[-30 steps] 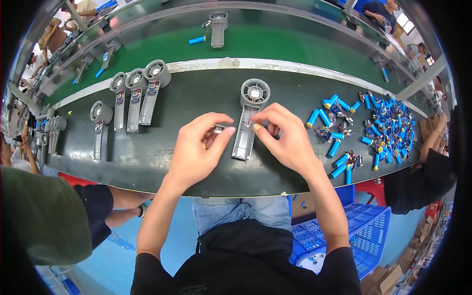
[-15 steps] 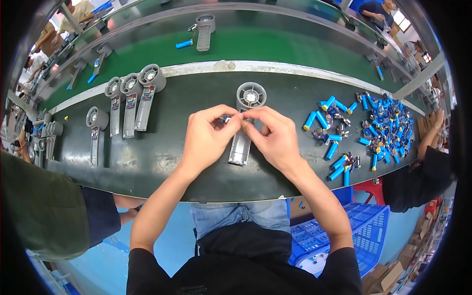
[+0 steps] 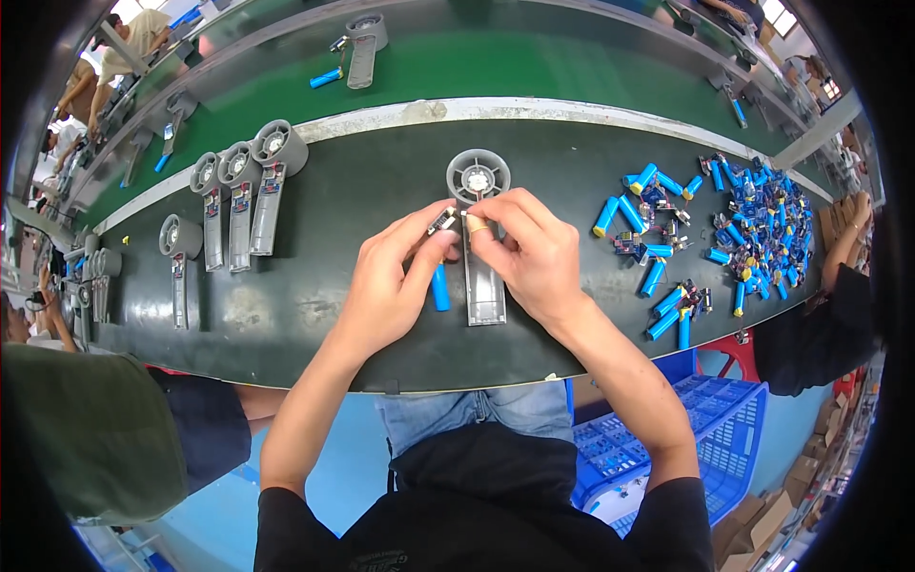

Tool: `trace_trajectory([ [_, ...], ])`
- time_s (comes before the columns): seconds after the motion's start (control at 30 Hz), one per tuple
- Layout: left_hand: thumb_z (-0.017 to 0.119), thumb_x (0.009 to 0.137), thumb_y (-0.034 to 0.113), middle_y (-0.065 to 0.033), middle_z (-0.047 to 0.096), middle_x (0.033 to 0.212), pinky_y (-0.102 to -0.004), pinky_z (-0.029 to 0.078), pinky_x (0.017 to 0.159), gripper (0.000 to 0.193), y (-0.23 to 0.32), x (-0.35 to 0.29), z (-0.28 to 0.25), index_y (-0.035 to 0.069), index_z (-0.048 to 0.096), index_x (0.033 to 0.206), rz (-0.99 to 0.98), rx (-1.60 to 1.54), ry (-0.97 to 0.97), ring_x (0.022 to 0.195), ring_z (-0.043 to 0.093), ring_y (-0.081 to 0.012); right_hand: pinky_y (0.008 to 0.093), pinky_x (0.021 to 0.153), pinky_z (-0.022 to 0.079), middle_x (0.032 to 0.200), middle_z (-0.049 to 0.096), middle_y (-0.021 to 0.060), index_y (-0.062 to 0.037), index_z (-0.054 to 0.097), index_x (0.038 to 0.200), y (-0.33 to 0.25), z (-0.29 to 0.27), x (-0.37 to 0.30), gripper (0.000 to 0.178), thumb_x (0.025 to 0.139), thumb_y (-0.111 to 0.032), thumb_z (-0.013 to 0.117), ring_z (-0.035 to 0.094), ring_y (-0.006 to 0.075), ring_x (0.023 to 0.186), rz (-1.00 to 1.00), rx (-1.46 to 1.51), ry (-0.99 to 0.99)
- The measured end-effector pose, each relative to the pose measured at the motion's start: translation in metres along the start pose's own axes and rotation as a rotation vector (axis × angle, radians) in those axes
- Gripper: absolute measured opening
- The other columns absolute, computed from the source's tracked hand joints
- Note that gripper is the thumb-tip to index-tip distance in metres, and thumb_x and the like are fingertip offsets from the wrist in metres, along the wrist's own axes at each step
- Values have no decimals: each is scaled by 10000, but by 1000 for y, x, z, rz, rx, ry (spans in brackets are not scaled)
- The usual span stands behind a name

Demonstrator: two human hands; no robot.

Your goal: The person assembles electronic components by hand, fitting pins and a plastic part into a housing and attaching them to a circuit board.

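Observation:
My left hand (image 3: 389, 286) pinches a small circuit board (image 3: 442, 221) between thumb and fingertips. Below these fingers a blue cylindrical battery (image 3: 439, 289) shows, partly covered by the hand; whether it is wired to the board is hidden. My right hand (image 3: 536, 255) is closed in a pinch close to the board, on what looks like a small pale connector (image 3: 465, 215). Under my hands lies a grey handheld fan housing (image 3: 486, 294), its round head pointing away from me and its open handle toward me.
More grey fan housings (image 3: 268, 210) with boards lie to the left. At right is a large pile of blue batteries with boards (image 3: 762, 234), with smaller clusters nearer. Beyond the pale rail (image 3: 419, 112) runs a green belt (image 3: 534, 76). A blue crate (image 3: 724, 448) stands below; people sit on both sides.
My left hand has drawn slightly left and turned, bringing the circuit board and blue battery into sight. The fan housing on the green belt has shifted left.

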State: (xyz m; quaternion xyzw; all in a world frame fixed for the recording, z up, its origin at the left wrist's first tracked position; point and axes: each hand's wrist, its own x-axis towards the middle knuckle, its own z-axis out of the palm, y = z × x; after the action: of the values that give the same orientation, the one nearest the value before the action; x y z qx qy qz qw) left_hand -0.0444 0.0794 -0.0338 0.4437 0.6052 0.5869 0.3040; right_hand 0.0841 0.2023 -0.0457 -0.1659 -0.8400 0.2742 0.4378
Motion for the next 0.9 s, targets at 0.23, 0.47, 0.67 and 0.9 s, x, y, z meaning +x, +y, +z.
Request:
trace_trajectory([
  [0.23,629,943,0,-143,660,890,-308,520,704,358,-2,0,0,-50,600,1296,197,257,0,759,649,-195,224,432,405,857,686,32,-17,714,897,-2,1,0,102,802,-19,752,535,59,498,34,67,17],
  [0.47,641,936,4,-143,644,881,-324,506,651,355,-2,-1,0,-45,608,1286,259,351,23,728,632,-217,224,441,408,865,691,34,-15,722,911,-3,1,0,113,803,-22,754,534,59,501,14,71,1],
  [0.67,652,928,14,-145,638,881,-343,499,633,358,-4,-1,-1,-43,608,1279,315,435,12,702,620,-242,219,440,398,861,686,43,-2,720,907,-1,0,0,108,804,-5,753,528,45,511,21,115,-19],
  [0.9,654,926,17,-151,636,890,-339,496,644,357,-3,-2,0,-48,607,1274,282,378,4,712,616,-256,209,442,379,852,675,35,6,711,889,-2,0,0,89,807,16,744,507,32,514,40,137,-20],
])
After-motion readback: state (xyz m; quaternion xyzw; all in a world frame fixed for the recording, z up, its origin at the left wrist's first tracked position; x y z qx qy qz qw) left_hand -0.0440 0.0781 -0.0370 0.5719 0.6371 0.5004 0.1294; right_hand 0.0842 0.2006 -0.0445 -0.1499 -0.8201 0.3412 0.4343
